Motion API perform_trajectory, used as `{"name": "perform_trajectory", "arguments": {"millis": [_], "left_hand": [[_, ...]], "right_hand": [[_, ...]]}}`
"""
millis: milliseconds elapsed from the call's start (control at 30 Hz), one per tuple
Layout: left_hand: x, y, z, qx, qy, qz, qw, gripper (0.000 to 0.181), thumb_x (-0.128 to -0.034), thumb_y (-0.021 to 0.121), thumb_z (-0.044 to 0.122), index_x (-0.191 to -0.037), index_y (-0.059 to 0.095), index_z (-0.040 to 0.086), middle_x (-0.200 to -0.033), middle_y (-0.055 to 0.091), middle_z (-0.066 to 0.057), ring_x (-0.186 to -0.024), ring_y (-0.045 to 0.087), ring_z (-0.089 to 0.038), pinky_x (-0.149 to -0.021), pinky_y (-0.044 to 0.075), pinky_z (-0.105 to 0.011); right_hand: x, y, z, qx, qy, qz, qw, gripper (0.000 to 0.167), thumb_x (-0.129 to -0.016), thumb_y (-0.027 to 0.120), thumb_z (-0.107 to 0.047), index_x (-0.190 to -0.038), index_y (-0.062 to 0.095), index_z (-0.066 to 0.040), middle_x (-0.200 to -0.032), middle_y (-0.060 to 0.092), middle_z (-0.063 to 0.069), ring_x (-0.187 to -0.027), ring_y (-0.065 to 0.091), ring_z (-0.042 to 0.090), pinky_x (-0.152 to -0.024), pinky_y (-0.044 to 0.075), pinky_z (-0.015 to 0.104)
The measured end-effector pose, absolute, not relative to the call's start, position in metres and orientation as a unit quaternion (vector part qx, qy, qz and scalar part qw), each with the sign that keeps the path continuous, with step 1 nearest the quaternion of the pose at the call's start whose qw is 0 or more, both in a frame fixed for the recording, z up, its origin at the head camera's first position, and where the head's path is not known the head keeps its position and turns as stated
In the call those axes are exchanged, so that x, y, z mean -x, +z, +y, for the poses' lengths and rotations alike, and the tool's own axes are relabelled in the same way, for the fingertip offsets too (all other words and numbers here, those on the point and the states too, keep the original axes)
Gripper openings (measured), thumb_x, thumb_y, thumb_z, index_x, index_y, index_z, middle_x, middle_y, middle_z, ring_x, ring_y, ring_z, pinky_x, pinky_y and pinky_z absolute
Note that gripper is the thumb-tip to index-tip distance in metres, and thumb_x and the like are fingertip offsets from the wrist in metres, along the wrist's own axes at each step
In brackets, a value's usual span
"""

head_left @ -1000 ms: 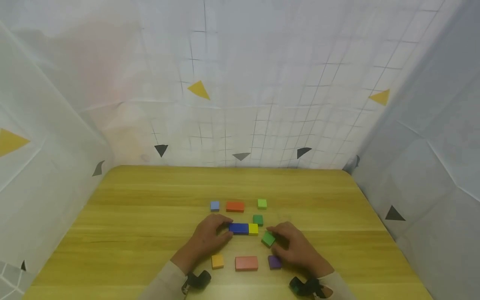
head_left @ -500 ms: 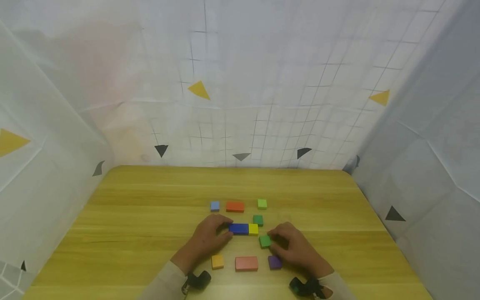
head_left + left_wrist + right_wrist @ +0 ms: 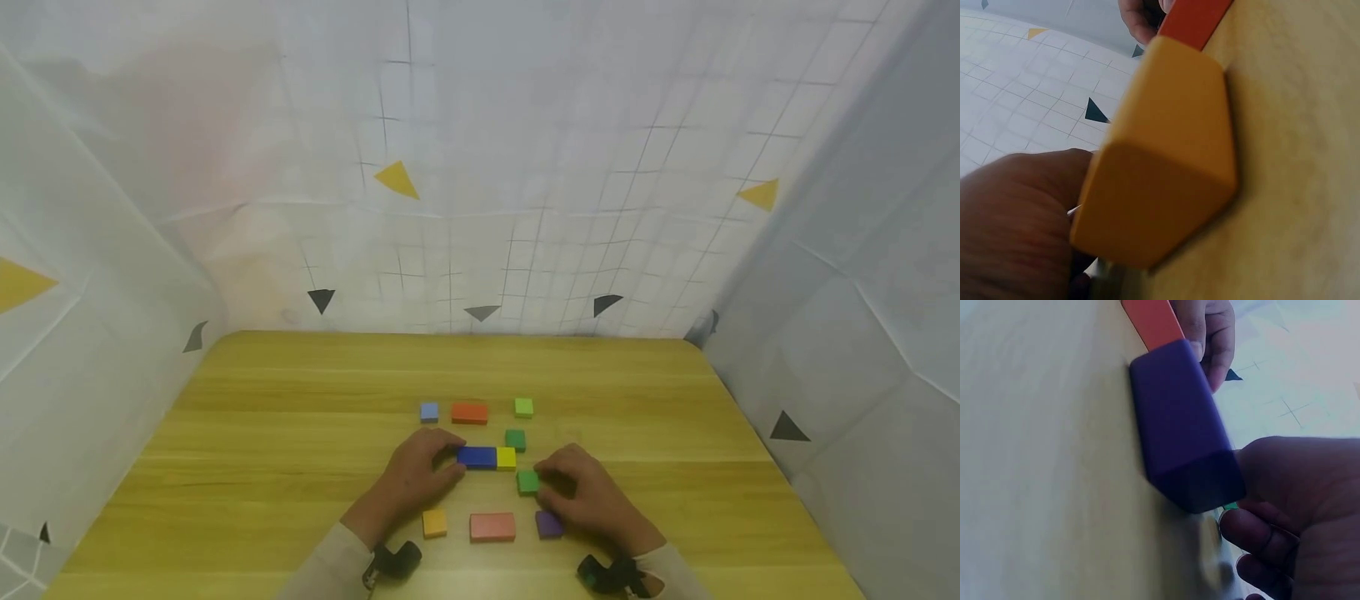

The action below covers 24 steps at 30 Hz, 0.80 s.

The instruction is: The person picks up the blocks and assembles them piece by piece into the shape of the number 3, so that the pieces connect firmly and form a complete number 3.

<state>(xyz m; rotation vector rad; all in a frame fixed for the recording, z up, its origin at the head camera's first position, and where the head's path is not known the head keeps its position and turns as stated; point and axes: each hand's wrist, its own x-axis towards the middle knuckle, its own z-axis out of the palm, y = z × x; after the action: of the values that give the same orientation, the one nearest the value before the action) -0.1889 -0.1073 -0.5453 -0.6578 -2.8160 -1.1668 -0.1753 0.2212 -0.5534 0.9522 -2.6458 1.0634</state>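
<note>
In the head view, my left hand (image 3: 416, 471) holds the left end of a long dark blue block (image 3: 477, 457) between thumb and fingers. A small yellow block (image 3: 506, 459) touches the blue one's right end. My right hand (image 3: 588, 496) pinches a small green block (image 3: 528, 482) by its right side, just below and right of the yellow one. Directly behind the yellow block lies a dark green block (image 3: 515, 440). An orange-yellow block (image 3: 1160, 137) fills the left wrist view; a purple block (image 3: 1179, 412) hides much of the right hand's fingertips in the right wrist view.
Behind the hands lie a light blue block (image 3: 429, 412), a red block (image 3: 469, 414) and a light green block (image 3: 523, 407). A pink block (image 3: 492, 527) sits between the wrists. White patterned cloth (image 3: 480, 167) hangs around the wooden table (image 3: 300, 375).
The green block has turned from slanted to nearly square with the row and shifted slightly left and toward the person. The left hand and the blue and yellow blocks have stayed put.
</note>
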Motion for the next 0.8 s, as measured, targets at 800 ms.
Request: {"name": "perform_trajectory", "arguments": {"millis": [800], "left_hand": [[0.189,-0.545,-0.106,0.216,-0.377,-0.900,0.020,0.034,-0.0897,0.072,0.037,-0.121,0.068,0.025,-0.118,0.064,0.014,-0.114,0.056,-0.009,-0.102,0.048,-0.039]], "right_hand": [[0.176,-0.550,0.210,-0.335,0.352,-0.870,0.088,0.029,-0.085,0.079,-0.028,-0.112,0.071,-0.020,-0.108,0.067,-0.011,-0.099,0.058,0.007,-0.085,0.053,0.031]]}}
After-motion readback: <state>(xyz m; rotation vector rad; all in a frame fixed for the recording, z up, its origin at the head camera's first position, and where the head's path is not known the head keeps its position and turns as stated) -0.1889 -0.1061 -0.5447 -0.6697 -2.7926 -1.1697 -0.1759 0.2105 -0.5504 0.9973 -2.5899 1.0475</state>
